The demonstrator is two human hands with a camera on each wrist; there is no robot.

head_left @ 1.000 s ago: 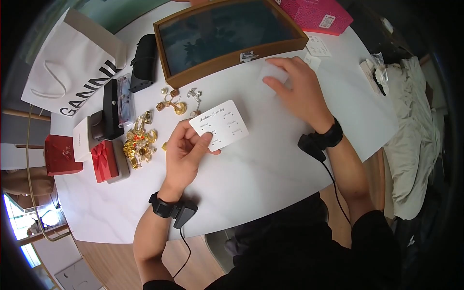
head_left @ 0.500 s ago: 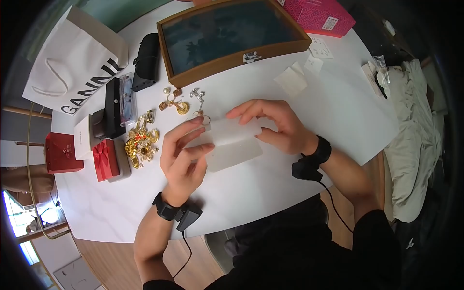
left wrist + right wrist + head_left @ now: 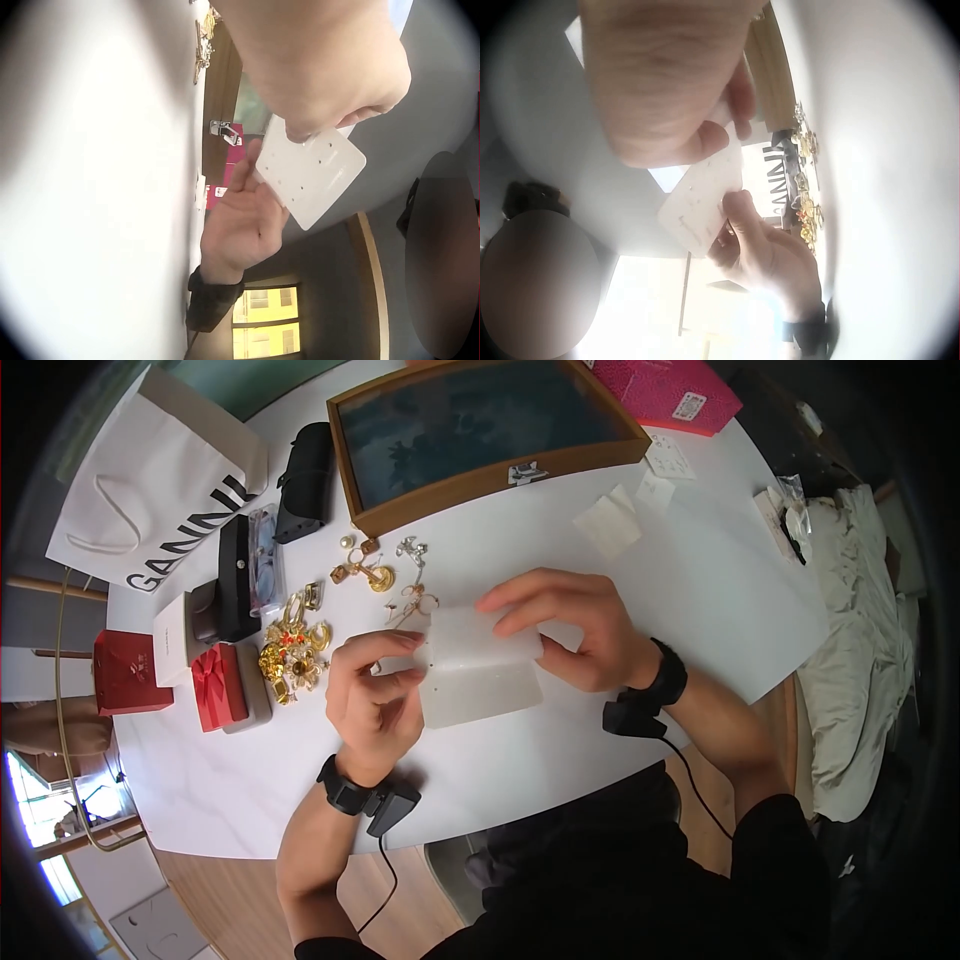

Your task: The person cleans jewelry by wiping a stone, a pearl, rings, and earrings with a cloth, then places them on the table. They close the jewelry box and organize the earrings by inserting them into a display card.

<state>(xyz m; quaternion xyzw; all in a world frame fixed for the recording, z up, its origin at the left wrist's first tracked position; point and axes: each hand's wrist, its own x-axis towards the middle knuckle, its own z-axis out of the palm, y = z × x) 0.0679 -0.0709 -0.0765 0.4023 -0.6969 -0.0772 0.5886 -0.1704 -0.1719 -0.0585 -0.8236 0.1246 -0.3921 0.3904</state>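
Observation:
A white jewelry card (image 3: 483,700) with small holes is held over the table in front of the body. My left hand (image 3: 375,700) pinches its left edge between thumb and fingers. At its far right part, my right hand (image 3: 580,625) grips it with thumb and bent fingers. A whiter, film-like strip (image 3: 475,637) covers the far half of the card under the right fingertips. In the left wrist view the card (image 3: 322,172) shows its holes and faint print. The right fingertips partly hide the card's far edge in the right wrist view.
Gold jewelry (image 3: 293,660) lies in a pile at left, with more pieces (image 3: 375,575) beyond the card. A wooden glass-top case (image 3: 490,485) stands at the back. Paper scraps (image 3: 608,525) lie at right. Gift boxes (image 3: 218,690) and a paper bag (image 3: 165,480) line the left side.
The right hand has left a paper scrap near the case and come to the card. The card has turned from its printed face to a plainer side, tilted, with both hands on it.

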